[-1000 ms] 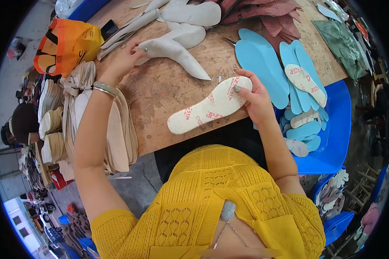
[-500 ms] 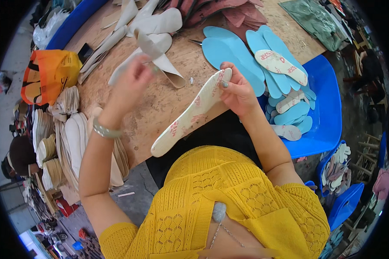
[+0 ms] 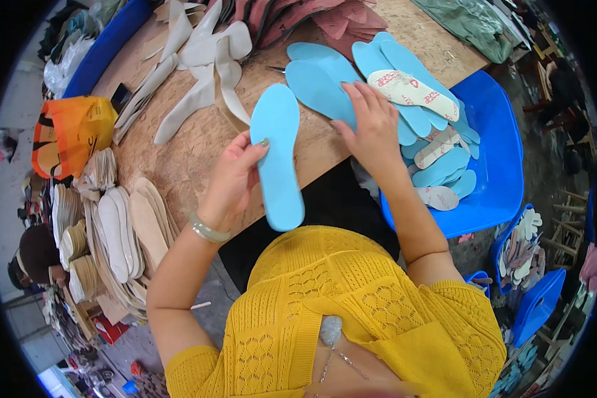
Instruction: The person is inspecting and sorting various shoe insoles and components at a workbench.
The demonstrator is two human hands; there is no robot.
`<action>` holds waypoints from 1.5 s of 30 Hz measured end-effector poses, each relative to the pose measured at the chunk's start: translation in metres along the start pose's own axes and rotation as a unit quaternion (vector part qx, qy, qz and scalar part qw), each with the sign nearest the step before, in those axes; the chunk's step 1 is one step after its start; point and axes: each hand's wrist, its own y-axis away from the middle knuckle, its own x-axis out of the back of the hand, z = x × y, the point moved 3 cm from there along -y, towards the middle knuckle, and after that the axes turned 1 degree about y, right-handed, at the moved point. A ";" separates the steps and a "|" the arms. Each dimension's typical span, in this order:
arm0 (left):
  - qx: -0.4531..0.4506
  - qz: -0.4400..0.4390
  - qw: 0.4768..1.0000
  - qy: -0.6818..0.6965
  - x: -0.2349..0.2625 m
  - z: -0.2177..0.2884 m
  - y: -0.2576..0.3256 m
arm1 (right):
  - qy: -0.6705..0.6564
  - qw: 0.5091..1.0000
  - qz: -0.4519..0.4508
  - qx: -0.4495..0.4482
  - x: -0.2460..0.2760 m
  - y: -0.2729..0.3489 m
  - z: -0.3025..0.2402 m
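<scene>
My left hand [image 3: 237, 169] pinches a shoe insole [image 3: 277, 159] by its edge, thumb on top. The insole's light blue face is turned up, and it hangs over the table's near edge. My right hand [image 3: 373, 126] lies with fingers spread over a blue insole in the pile [image 3: 322, 83] on the table. To the right of that hand, more blue insoles [image 3: 404, 56] are heaped, with a white, red-printed insole [image 3: 414, 93] on top. What lies under my right palm is hidden.
A blue bin [image 3: 497, 172] with blue and white insoles stands at the table's right edge. Beige strips [image 3: 212, 50] and dark red pieces [image 3: 298, 20] lie at the back of the wooden table [image 3: 159, 152]. Stacked beige insoles [image 3: 119, 232] and an orange bag [image 3: 76, 136] are at left.
The insole has passed from my right hand to my left and now shows its blue side instead of the white printed one. My right hand has opened onto the blue pile.
</scene>
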 end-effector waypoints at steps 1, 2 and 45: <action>-0.012 0.022 1.000 -0.004 -0.002 -0.003 -0.002 | 0.003 1.000 -0.016 -0.009 -0.004 0.003 0.004; -0.025 0.027 0.999 0.012 -0.007 -0.006 -0.003 | -0.002 1.000 -0.017 -0.007 -0.004 0.004 0.003; -0.395 0.028 0.843 0.364 -0.177 0.050 0.237 | 0.011 0.982 0.170 0.077 0.060 -0.131 0.127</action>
